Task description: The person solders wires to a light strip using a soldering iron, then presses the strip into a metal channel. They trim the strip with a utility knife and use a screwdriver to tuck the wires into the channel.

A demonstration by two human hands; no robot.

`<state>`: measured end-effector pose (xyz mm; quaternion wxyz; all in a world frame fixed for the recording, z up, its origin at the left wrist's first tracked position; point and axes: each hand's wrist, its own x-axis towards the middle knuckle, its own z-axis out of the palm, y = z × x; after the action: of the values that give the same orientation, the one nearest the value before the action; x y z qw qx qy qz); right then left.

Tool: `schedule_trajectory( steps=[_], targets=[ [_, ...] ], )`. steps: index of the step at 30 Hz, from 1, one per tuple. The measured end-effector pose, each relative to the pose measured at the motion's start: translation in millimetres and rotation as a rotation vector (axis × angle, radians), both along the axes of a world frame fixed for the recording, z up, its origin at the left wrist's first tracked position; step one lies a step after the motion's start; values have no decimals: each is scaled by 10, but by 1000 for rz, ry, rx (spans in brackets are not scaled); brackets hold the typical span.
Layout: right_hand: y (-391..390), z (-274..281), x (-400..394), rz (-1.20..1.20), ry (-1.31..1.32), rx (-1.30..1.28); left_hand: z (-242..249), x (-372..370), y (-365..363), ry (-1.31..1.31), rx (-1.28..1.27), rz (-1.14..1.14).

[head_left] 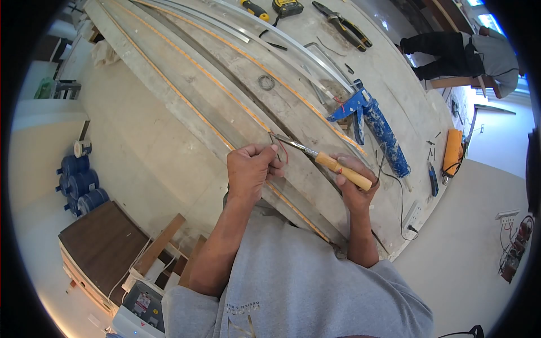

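Observation:
My right hand (356, 183) is wrapped round the wooden handle of a soldering iron (332, 163). Its metal tip points left, at the end of an orange LED strip (248, 111) on the worktable. Close to that tip, my left hand (249, 169) pinches thin red and black wires (284, 152) between thumb and fingers. Whether the tip touches the wires or the strip is too small to tell. A second LED strip (186, 101) passes just behind my left hand, and a third LED strip (282, 81) lies beyond the iron.
On the worktable (417, 107), a blue caulking gun (383, 135) lies beyond my right hand. Pliers (344, 27), a tape measure (287, 7), a utility knife (433, 179) and a power strip (413, 213) lie around. The iron's cord (402, 197) trails right. Another person (462, 53) stands at the upper right.

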<state>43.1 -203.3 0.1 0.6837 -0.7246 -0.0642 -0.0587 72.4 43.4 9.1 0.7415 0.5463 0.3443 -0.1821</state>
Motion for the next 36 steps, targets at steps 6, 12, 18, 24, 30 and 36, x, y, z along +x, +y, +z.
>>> schedule_trajectory(
  steps=[6,12,18,24,30,36],
  targets=[
    [-11,-9,-5,0,12,-9,16,0,-1,-1,-4,1],
    [17,31,-23,-30,71,10,4,-5,-3,-8,1,-1],
    [48,-18,-60,-90,110,61,35,3,-17,-12,17,-3],
    [71,14,-63,-94,155,131,20,5,-20,-18,20,-4],
    [83,30,-55,-106,162,136,5,5,-19,-22,18,-5],
    [90,21,-60,-115,180,145,89,31,-44,-23,9,17]
  ],
)
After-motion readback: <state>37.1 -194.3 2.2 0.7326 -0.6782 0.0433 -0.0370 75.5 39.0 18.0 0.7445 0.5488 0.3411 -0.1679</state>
